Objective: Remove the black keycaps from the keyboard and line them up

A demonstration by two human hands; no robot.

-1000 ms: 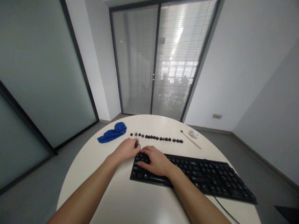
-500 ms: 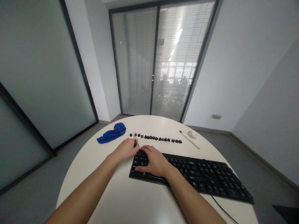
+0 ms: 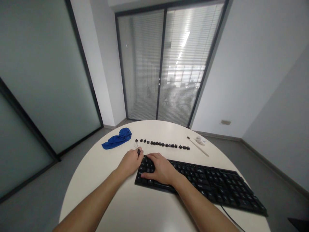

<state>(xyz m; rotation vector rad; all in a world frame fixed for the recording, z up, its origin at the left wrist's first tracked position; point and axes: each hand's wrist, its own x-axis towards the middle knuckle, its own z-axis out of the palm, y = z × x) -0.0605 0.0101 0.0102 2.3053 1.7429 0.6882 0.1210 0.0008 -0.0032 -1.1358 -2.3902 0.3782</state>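
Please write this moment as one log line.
left hand: grips wire tool | right hand: on keyboard | keycaps: row beyond keyboard

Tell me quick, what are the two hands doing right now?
Left hand: closed, holding a small tool at the keyboard's far-left corner.
Right hand: open, resting flat on the keyboard, holding nothing.

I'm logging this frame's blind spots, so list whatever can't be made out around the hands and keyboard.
All in the head view:
- The small tool in the left hand is mostly covered by its fingers, so its shape is unclear.
- The keys of the keyboard under the right hand are hidden by it.
- The legends on the loose keycaps are too small to read.
- The cable is cut off by the bottom edge.
- The white item beside the stick is too small to identify.
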